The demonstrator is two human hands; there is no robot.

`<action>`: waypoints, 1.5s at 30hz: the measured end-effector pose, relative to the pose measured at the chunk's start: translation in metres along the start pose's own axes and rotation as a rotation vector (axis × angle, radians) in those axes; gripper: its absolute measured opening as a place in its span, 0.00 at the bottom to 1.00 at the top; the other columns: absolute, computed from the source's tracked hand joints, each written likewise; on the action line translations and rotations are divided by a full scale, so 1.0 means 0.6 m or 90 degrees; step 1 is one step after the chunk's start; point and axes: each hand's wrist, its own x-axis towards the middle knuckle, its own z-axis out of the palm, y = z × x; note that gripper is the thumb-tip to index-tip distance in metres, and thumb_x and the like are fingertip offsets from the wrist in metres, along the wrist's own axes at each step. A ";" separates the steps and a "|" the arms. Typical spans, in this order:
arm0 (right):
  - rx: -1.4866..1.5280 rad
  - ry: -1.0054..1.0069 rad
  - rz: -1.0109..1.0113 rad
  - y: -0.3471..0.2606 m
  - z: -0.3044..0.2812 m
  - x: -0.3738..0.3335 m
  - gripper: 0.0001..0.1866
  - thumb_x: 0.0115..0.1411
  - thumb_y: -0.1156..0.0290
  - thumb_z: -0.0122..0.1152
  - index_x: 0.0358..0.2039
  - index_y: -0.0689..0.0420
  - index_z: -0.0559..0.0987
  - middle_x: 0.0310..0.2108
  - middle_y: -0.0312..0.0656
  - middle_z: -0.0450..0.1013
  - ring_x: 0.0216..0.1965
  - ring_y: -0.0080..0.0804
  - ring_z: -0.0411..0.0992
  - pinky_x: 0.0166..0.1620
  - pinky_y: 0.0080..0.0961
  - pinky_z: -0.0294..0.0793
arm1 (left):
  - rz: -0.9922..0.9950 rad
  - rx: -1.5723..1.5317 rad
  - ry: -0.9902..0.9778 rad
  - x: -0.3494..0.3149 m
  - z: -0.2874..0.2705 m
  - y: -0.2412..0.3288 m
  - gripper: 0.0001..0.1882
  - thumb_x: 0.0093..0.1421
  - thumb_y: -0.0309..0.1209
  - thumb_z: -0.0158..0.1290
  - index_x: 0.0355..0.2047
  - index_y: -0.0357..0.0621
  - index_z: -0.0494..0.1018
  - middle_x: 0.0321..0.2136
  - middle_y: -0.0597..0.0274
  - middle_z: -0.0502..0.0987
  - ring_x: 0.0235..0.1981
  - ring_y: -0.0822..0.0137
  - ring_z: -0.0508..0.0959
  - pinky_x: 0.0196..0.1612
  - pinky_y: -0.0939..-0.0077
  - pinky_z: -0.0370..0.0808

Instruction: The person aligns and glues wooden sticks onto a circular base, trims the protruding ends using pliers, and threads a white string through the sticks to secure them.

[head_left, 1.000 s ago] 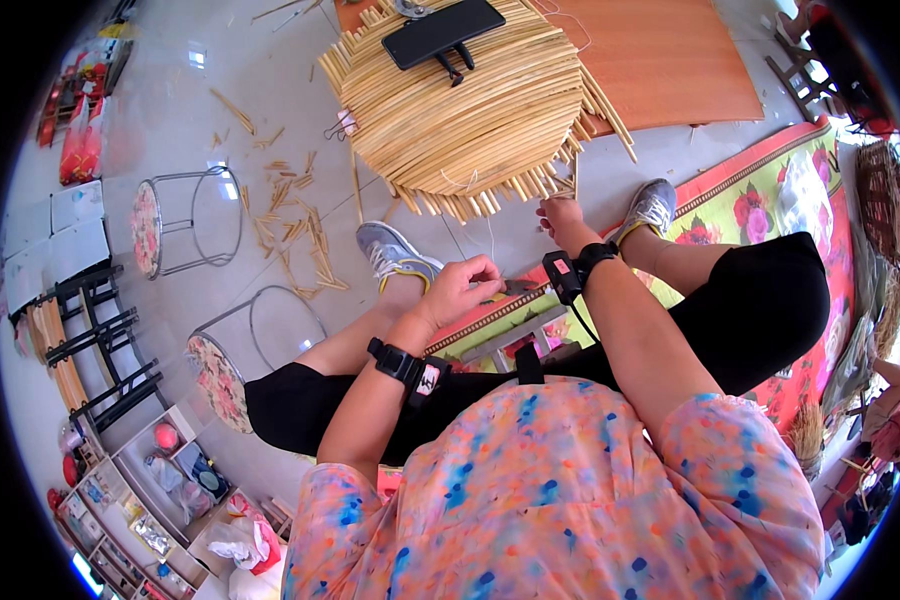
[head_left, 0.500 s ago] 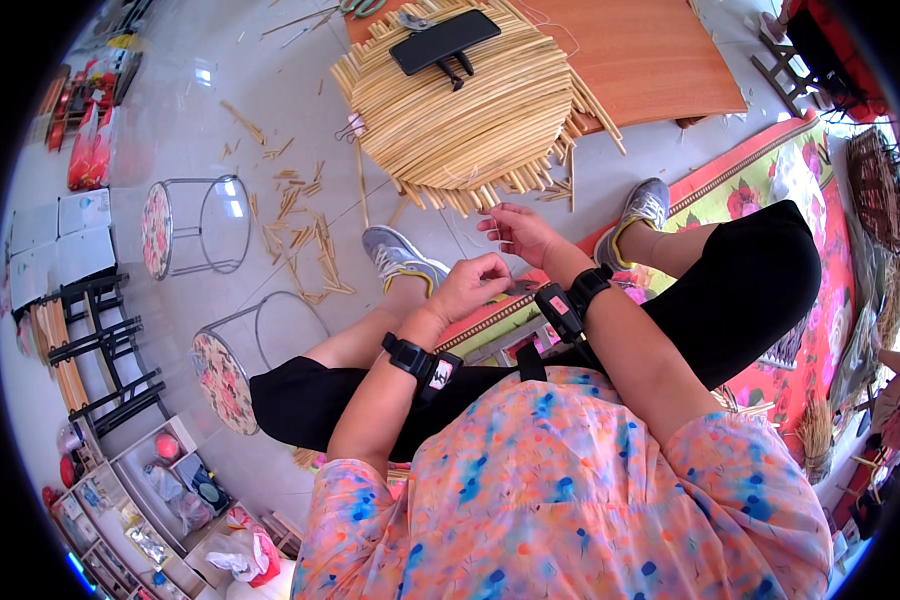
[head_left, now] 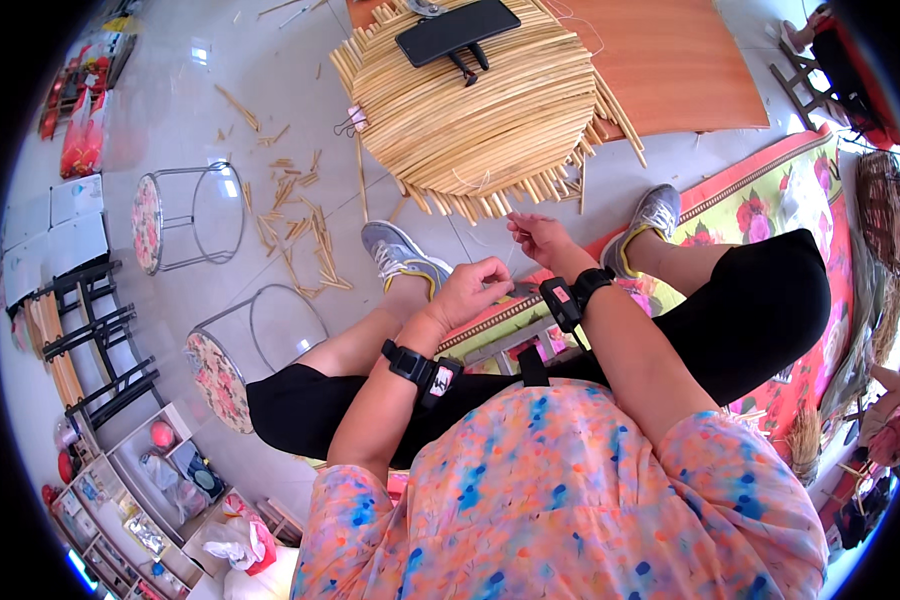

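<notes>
In front of me lies a round panel of straw-coloured sticks [head_left: 480, 120], laid side by side, with uneven stick ends along its near edge. My right hand [head_left: 544, 242] is just below that edge, its fingers curled in a pinch. A thin white thread [head_left: 478, 238] hangs faintly between the panel's edge and my hands. It seems to run to the right fingertips. Lower and to the left, my left hand [head_left: 475, 291] is closed with thumb and forefinger together; what it pinches is too small to make out. The hands are apart.
A black phone [head_left: 458, 32] on a small stand rests on the panel. Under the panel is an orange-brown board [head_left: 675, 70]. Cut stick pieces [head_left: 305, 235] litter the floor at left, near two round stools [head_left: 148, 222]. A floral mat [head_left: 750, 215] lies at right.
The right fingers have drawn in from a looser spread. My left hand stays nearly in place. The view has shifted slightly, so the panel sits a little further right.
</notes>
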 end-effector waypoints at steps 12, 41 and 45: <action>-0.672 0.180 0.111 0.087 -0.166 0.104 0.08 0.49 0.70 0.62 0.18 0.61 0.77 0.17 0.42 0.74 0.18 0.28 0.72 0.20 0.26 0.69 | -0.094 -0.033 -0.107 0.019 -0.005 -0.047 0.06 0.57 0.28 0.52 0.29 0.38 0.69 0.24 0.65 0.75 0.27 0.77 0.72 0.32 0.80 0.71; -1.102 0.241 0.010 -0.033 -0.034 -0.093 0.19 0.54 0.58 0.57 0.43 0.54 0.78 0.45 0.41 0.74 0.47 0.40 0.73 0.48 0.33 0.72 | -0.057 0.030 -0.080 -0.020 -0.012 0.042 0.02 0.58 0.24 0.49 0.30 0.38 0.69 0.26 0.64 0.76 0.31 0.75 0.76 0.35 0.80 0.72; -1.228 0.088 0.041 -0.086 0.064 -0.202 0.25 0.50 0.52 0.62 0.44 0.55 0.78 0.46 0.42 0.73 0.48 0.41 0.72 0.48 0.33 0.72 | -0.032 -0.003 0.000 -0.054 -0.032 0.100 0.02 0.59 0.24 0.48 0.31 0.38 0.68 0.26 0.65 0.75 0.32 0.75 0.76 0.36 0.80 0.72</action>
